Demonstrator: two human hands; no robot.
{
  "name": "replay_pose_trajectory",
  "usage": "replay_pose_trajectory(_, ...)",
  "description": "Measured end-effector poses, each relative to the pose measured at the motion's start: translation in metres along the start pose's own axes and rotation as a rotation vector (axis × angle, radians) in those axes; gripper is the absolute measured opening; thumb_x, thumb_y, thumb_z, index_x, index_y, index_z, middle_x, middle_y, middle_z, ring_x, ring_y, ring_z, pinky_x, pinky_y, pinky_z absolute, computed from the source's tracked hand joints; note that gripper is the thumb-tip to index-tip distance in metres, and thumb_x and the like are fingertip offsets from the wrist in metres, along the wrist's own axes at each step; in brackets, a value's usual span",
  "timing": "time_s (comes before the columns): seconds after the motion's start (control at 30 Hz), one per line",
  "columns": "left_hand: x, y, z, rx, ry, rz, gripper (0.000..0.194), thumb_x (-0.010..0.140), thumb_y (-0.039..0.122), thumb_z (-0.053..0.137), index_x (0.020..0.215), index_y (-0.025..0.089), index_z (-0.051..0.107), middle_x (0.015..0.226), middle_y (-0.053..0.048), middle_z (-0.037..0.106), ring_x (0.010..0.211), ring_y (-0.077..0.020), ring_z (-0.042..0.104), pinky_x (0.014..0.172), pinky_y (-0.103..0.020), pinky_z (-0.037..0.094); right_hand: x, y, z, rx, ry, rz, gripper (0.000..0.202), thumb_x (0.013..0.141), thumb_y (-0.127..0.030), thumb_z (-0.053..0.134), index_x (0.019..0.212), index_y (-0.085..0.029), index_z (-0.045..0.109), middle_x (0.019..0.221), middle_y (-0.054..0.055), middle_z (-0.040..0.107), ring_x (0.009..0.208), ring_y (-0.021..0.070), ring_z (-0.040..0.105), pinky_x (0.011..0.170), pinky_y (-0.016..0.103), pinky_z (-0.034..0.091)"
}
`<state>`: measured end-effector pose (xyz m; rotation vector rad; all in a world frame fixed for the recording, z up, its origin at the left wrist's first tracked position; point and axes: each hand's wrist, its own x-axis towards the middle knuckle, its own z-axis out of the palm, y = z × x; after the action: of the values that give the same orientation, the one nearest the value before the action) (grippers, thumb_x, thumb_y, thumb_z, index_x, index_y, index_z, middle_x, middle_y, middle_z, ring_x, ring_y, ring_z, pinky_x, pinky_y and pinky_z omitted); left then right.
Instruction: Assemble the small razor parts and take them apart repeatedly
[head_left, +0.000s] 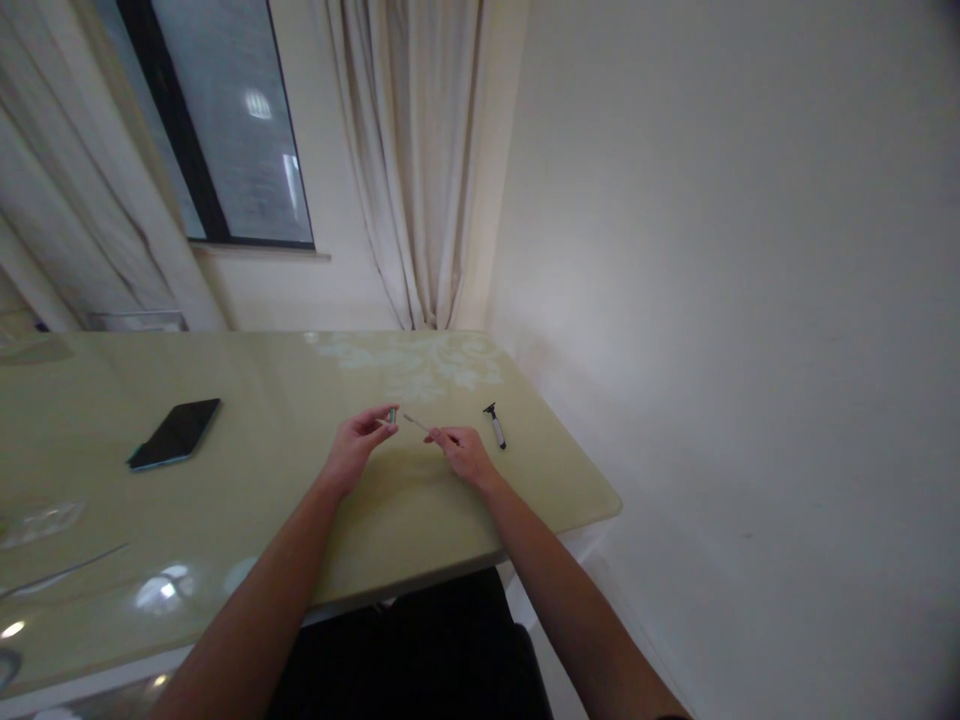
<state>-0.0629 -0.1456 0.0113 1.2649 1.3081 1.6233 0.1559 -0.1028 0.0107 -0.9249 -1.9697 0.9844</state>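
Between the thumb and fingertips of my left hand (pixel 355 447) is a small dark and silvery piece (pixel 392 415), too small to name surely. My right hand (pixel 463 452) pinches a thin, pale stick-like tool (pixel 415 421) whose far end points up and left toward that piece. A small gap shows between the stick's tip and the piece. Both hands are just above the table. Right of my right hand, a razor (pixel 496 428) with a black head and a grey-and-black handle lies on the tabletop.
The glossy pale-green table (pixel 285 400) has a rounded front right corner beside the white wall (pixel 712 300). A dark tablet-like device (pixel 176 434) lies to the left. Clear plastic packaging (pixel 45 523) is at the far left. Curtains (pixel 420 160) hang behind.
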Motion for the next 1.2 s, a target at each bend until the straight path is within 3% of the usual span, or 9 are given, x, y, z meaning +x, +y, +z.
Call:
replay_pose_trajectory(0.17,-0.0002,-0.0012,0.0023,-0.013,-0.012,-0.009,0.066,0.060,0.056,0.089,0.113,0.018,0.078,0.086,-0.006,0.072,0.077,-0.0169,0.059,0.076,-0.031,0.049,-0.0001,0.0038,0.0003,0.061,-0.084,-0.058,0.062,0.097,-0.064,0.047,0.098,-0.012,0.082,0.056,-0.003,0.040,0.055,0.0111,0.036,0.056,0.024,0.027)
replay_pose_trajectory(0.33,0.0001,-0.0020,0.0023,0.001,0.011,-0.011,0.065,0.065,0.056,0.087,0.117,0.018,0.077,0.086,-0.005,0.071,0.073,-0.0146,0.057,0.070,-0.028,0.046,-0.0004,0.0040,-0.0006,-0.037,0.016,-0.057,0.062,0.098,-0.063,0.046,0.095,-0.012,0.082,0.057,-0.003,0.043,0.056,0.0111,0.037,0.057,0.025,0.026)
replay_pose_trajectory(0.47,-0.0005,-0.0014,0.0037,-0.023,-0.011,-0.002,0.064,0.062,0.052,0.089,0.114,0.018,0.078,0.088,-0.005,0.071,0.076,-0.0156,0.058,0.073,-0.029,0.047,-0.0014,0.0019,-0.0002,-0.006,-0.088,-0.083,0.062,0.099,-0.063,0.044,0.099,-0.014,0.082,0.059,-0.002,0.045,0.057,0.0114,0.039,0.058,0.024,0.029)
replay_pose_trajectory(0.63,-0.0014,0.0007,0.0057,-0.027,0.016,0.013,0.059,0.063,0.049,0.089,0.113,0.019,0.078,0.083,-0.002,0.067,0.073,-0.0136,0.055,0.071,-0.027,0.045,-0.0018,0.0021,0.0002,-0.074,-0.020,-0.093,0.063,0.099,-0.064,0.044,0.090,-0.013,0.081,0.059,-0.001,0.049,0.058,0.0116,0.041,0.059,0.024,0.029)
replay_pose_trajectory(0.77,-0.0026,0.0034,0.0079,-0.025,-0.016,0.011,0.060,0.061,0.048,0.090,0.113,0.019,0.079,0.080,-0.001,0.064,0.070,-0.0130,0.054,0.069,-0.028,0.045,-0.0025,0.0014,-0.0002,-0.061,-0.068,-0.094,0.065,0.100,-0.065,0.042,0.093,-0.014,0.081,0.060,-0.001,0.050,0.058,0.0121,0.042,0.059,0.024,0.030)
replay_pose_trajectory(0.9,-0.0037,0.0061,0.0093,0.005,-0.018,0.019,0.059,0.063,0.049,0.089,0.113,0.019,0.079,0.078,0.000,0.062,0.068,-0.0124,0.052,0.066,-0.027,0.044,-0.0024,-0.0001,0.0000,-0.098,0.002,-0.071,0.067,0.100,-0.066,0.041,0.091,-0.014,0.081,0.060,0.000,0.051,0.059,0.0122,0.044,0.060,0.025,0.030)
replay_pose_trajectory(1.07,-0.0042,0.0077,0.0085,0.036,-0.048,0.025,0.059,0.062,0.047,0.089,0.114,0.020,0.078,0.078,0.000,0.063,0.068,-0.0125,0.053,0.068,-0.027,0.045,-0.0017,0.0015,0.0003,-0.048,-0.063,-0.089,0.070,0.098,-0.070,0.040,0.094,-0.014,0.082,0.058,-0.002,0.048,0.057,0.0121,0.043,0.059,0.024,0.030)
replay_pose_trajectory(1.2,-0.0041,0.0075,0.0081,0.045,-0.031,0.036,0.057,0.064,0.046,0.088,0.114,0.020,0.078,0.077,0.001,0.061,0.068,-0.0123,0.052,0.067,-0.027,0.045,0.0001,0.0048,-0.0002,-0.139,0.024,-0.044,0.072,0.099,-0.070,0.039,0.091,-0.013,0.082,0.058,0.000,0.050,0.059,0.0129,0.045,0.060,0.025,0.029)
